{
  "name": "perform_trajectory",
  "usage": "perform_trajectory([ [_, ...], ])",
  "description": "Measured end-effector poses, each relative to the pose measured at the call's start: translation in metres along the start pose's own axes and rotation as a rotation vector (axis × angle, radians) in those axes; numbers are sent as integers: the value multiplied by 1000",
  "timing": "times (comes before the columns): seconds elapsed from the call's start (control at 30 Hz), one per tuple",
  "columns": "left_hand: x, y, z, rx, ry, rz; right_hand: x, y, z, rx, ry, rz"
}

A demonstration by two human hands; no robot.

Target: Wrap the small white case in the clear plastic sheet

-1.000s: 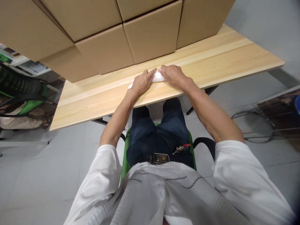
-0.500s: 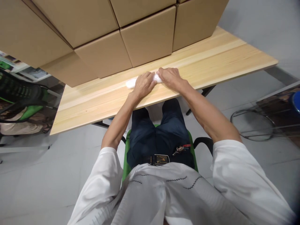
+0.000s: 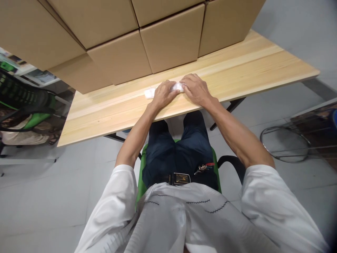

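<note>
On the wooden table [image 3: 105, 112] lies a long white bundle [image 3: 150, 93], perhaps rolled plastic or cloth; its exact kind does not show. My left hand [image 3: 164, 94] is closed over its middle, with the white left end sticking out past the knuckles. My right hand [image 3: 195, 88] curls over the right end and hides it. Between the two hands a short, crinkled white stretch of the bundle shows, near both thumbs.
Large cardboard boxes [image 3: 172, 38] are stacked along the table's far side. At the left stands a black and green chair [image 3: 23, 95], with part of a seated person beside it. A round metal frame [image 3: 285, 144] is on the floor at right.
The right hand has turned a little and its fingers curl more over the bundle. More crinkled white shows between the hands. The whole view has shifted slightly.
</note>
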State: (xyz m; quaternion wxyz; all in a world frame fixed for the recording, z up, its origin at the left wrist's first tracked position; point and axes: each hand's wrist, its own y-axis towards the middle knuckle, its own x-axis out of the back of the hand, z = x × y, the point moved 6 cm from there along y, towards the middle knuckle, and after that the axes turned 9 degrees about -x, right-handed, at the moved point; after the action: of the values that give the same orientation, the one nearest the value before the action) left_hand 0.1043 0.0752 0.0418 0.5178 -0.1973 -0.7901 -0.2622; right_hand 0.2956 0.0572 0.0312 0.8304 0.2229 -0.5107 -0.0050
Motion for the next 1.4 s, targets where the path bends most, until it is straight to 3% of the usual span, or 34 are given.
perform_trajectory([
  [0.23, -1, -1, -2, -7, -22, -1, 5, -3, 12, 44, 36, 15],
  [0.5, -11, 6, 19, -36, -117, -68, -9, -1, -5, 111, 97, -62],
  [0.7, -17, 10, 30, -68, -182, -97, -16, 2, -13, 95, 116, -67],
  [1.4, -19, 11, 31, -56, -293, -104, -17, 9, -12, 49, 71, 7],
])
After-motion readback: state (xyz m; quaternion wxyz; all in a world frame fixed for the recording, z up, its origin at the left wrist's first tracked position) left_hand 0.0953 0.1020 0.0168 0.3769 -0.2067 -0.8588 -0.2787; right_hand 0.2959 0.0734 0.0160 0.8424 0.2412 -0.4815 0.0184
